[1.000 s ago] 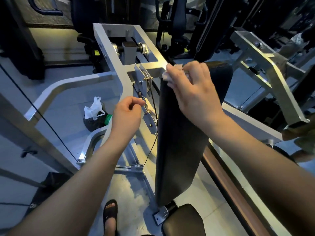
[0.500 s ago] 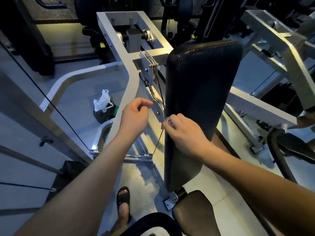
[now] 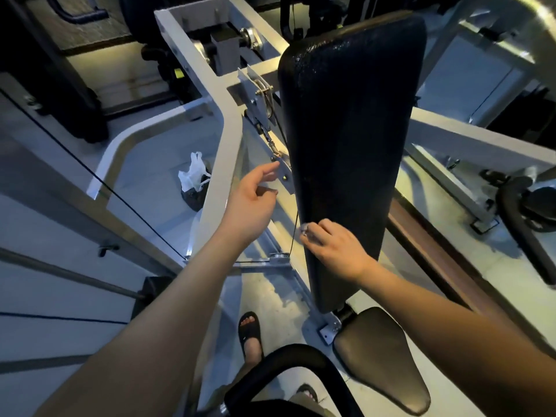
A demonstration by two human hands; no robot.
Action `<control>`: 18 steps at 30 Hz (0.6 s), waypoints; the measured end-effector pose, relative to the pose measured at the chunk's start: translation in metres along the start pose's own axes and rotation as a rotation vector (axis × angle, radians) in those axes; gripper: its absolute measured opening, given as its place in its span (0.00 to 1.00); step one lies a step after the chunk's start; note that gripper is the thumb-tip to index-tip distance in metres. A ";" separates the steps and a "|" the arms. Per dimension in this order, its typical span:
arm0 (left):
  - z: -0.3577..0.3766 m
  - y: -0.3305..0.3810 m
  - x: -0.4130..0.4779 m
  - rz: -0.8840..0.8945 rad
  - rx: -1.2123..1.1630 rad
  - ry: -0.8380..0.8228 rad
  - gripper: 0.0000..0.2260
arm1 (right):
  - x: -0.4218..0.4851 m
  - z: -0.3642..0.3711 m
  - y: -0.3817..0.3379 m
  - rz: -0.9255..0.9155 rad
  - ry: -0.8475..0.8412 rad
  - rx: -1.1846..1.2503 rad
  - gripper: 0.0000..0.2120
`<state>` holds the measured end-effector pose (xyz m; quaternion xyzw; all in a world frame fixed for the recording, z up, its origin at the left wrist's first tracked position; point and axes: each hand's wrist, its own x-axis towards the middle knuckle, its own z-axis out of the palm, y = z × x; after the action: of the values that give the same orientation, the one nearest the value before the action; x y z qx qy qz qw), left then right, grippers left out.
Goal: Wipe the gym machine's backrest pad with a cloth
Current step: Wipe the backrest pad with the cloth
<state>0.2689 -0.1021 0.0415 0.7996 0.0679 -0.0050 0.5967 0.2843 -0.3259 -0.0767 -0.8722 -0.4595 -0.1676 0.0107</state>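
The long black backrest pad (image 3: 349,121) stands nearly upright in the middle of the view, its textured face towards me. My right hand (image 3: 337,248) presses a small white cloth (image 3: 304,229) against the pad's lower left edge; only a scrap of the cloth shows past my fingertips. My left hand (image 3: 249,203) hovers just left of the pad beside the metal bracket (image 3: 284,176), fingers loosely apart and holding nothing.
The machine's grey steel frame (image 3: 222,115) and a thin cable (image 3: 288,145) run along the pad's left side. The black seat (image 3: 382,356) sits below the pad. A white plastic bag (image 3: 192,173) lies on the floor. My sandalled foot (image 3: 249,329) is near the base.
My right hand has slid with the cloth from the pad's top down its left edge to the lower part. My left hand has opened its fingers near the bracket.
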 end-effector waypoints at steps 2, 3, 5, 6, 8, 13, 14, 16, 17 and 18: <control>0.005 -0.005 -0.004 -0.014 0.024 -0.003 0.22 | -0.014 0.007 -0.010 -0.006 -0.052 0.047 0.14; 0.007 -0.006 -0.005 -0.021 0.032 -0.005 0.20 | -0.017 0.006 -0.010 -0.009 -0.074 0.094 0.18; 0.012 -0.007 -0.004 -0.033 0.035 0.010 0.19 | -0.012 -0.014 -0.004 0.036 -0.032 0.165 0.21; 0.013 -0.006 -0.002 -0.043 0.032 0.031 0.18 | -0.004 -0.030 0.003 0.077 0.028 0.180 0.19; 0.015 -0.004 0.003 -0.057 0.025 0.069 0.17 | 0.019 -0.059 0.021 0.209 0.220 0.156 0.17; 0.024 0.010 0.008 -0.019 0.061 0.099 0.21 | 0.066 -0.082 0.052 0.478 0.590 0.090 0.16; 0.026 0.011 0.009 -0.013 0.068 0.096 0.23 | 0.068 -0.077 0.049 0.474 0.599 0.134 0.15; 0.030 0.011 0.010 0.000 0.060 0.075 0.26 | 0.058 -0.055 0.040 0.455 0.574 0.204 0.15; 0.032 0.011 0.011 0.000 0.054 0.058 0.27 | 0.046 -0.042 0.033 0.436 0.534 0.227 0.15; 0.034 0.009 0.012 -0.004 0.056 0.045 0.27 | 0.029 -0.028 0.026 0.409 0.459 0.244 0.16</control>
<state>0.2842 -0.1363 0.0395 0.8156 0.0829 0.0099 0.5726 0.3128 -0.3223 -0.0382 -0.8783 -0.2769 -0.2977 0.2515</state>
